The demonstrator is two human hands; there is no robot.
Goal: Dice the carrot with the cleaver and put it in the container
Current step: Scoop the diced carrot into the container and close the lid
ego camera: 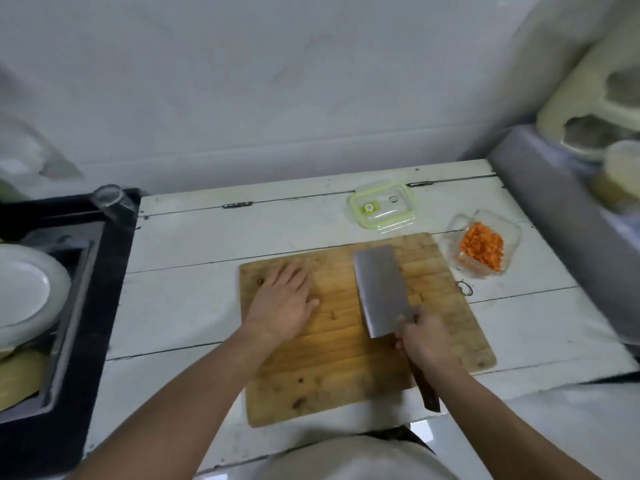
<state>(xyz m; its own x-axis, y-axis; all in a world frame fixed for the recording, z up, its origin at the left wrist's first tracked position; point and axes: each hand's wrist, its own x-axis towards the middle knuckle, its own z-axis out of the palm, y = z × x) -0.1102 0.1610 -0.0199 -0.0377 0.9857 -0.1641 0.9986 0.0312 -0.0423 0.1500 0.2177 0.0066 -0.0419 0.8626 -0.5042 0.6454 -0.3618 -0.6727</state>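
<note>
Head view. My left hand (pixel 284 304) lay flat, palm down, on the left part of the board (pixel 332 368), fingers straight and together, holding nothing. My right hand (pixel 424 344) was wrapped round the cleaver (pixel 382 289) where blade meets handle; the dark handle end stuck out below my wrist, past the board's near edge. The broad blade lay nearly flat over the middle of the board, pointing away from me; whether it touched the wood could not be told.

The diced carrot (pixel 481 252) sat as an orange heap inside the container (pixel 512 237), a clear glass dish standing on the table (pixel 194 244) just beyond the board's far right corner. The lid (pixel 381 209), clear with a green rim, lay on the table behind the board, near the container but apart from it. Only a few dark specks showed on the board.

At left, a black sink (pixel 110 271) adjoined the table; a white plate (pixel 27 289) rested in it and a glass (pixel 112 199) stood on its far rim. A pale wall (pixel 277 81) rose behind the table.
</note>
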